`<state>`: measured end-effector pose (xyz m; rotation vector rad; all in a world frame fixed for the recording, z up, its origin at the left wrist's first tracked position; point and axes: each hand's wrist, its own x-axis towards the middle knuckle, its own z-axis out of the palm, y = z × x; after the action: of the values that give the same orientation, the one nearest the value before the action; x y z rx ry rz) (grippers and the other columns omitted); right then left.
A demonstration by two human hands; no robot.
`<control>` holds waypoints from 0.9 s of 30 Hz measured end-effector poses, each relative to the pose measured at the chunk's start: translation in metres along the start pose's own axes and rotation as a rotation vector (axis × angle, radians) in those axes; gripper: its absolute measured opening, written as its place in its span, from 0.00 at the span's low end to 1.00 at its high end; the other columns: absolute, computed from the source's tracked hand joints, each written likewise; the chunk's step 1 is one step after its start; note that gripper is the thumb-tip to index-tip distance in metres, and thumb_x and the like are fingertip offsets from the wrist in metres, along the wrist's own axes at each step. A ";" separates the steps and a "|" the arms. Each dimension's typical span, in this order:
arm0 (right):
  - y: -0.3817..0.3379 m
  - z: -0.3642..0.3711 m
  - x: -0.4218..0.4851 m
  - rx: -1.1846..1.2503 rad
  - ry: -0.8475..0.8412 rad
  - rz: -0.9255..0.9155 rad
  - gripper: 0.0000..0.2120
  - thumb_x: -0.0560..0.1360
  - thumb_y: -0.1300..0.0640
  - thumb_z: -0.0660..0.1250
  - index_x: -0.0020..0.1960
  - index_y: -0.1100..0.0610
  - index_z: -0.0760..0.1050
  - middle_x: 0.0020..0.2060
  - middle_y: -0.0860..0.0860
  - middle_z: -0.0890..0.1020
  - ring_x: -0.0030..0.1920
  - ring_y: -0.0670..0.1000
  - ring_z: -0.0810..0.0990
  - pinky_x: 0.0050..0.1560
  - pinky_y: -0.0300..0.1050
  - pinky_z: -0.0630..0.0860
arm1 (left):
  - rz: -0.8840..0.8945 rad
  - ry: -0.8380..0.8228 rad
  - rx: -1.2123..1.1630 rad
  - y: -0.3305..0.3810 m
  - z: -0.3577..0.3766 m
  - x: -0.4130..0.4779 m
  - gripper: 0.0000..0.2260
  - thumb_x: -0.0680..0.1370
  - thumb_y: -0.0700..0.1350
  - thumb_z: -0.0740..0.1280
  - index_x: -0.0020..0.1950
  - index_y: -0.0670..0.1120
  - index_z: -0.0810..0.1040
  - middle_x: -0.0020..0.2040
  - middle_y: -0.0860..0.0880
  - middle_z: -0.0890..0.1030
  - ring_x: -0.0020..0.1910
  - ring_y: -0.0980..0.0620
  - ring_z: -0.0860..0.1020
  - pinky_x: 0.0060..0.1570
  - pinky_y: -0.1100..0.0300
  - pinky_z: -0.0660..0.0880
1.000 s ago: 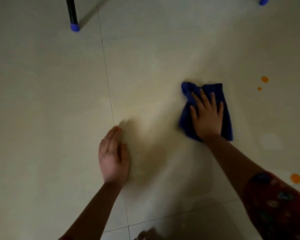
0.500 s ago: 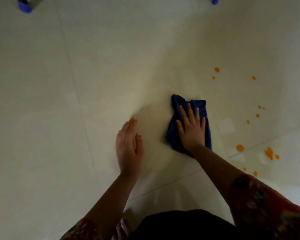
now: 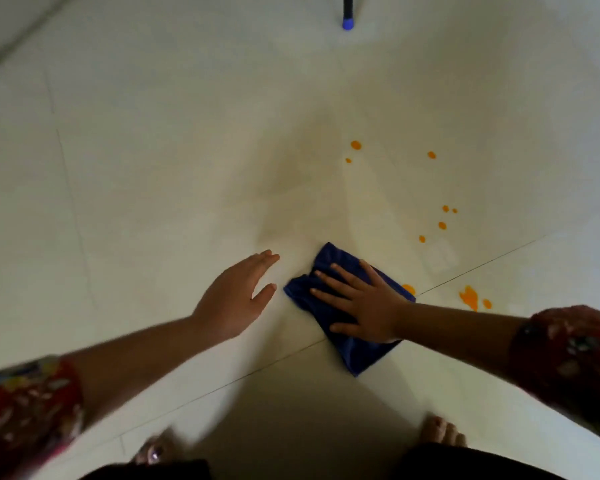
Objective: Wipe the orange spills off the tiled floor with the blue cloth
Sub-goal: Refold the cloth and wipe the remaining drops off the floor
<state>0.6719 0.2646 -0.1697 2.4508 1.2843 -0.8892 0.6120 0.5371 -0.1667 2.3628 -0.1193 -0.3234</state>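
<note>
Cloth [image 3: 360, 356]: blue, folded, flat on the floor [image 3: 153, 202] just in front of the person, long axis diagonal from far-left to near-right. Right hand [image 3: 364, 306]: spread flat on top of the cloth, fingers straight and pointing left, pressing rather than gripping. Left hand [image 3: 234, 297]: open, fingers together, just left of the cloth and apart from it; it is blurred, so whether it bears on the floor is unclear. Spills: all lie right of the cloth and beyond it. Nearest blob [image 3: 408, 289] touches the cloth's right edge beside the wrist; a splash [image 3: 469, 297] sits further right past the grout line [image 3: 482, 263]; small drops [image 3: 442, 225] trail away to the far right. Judgement: the right hand is the nearer, and the coming stroke runs rightward, away from the left hand.
</note>
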 end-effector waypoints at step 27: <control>0.063 0.140 -0.113 0.205 0.503 -0.151 0.24 0.82 0.47 0.53 0.76 0.49 0.61 0.77 0.48 0.59 0.78 0.54 0.53 0.75 0.61 0.51 | -0.324 0.320 0.384 0.072 0.139 0.046 0.25 0.82 0.51 0.52 0.79 0.49 0.57 0.80 0.49 0.55 0.78 0.46 0.52 0.76 0.48 0.49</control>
<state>0.6170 0.0876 -0.2148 2.8922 1.6246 -0.4618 0.6202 0.3836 -0.2233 2.7819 0.3888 -0.0721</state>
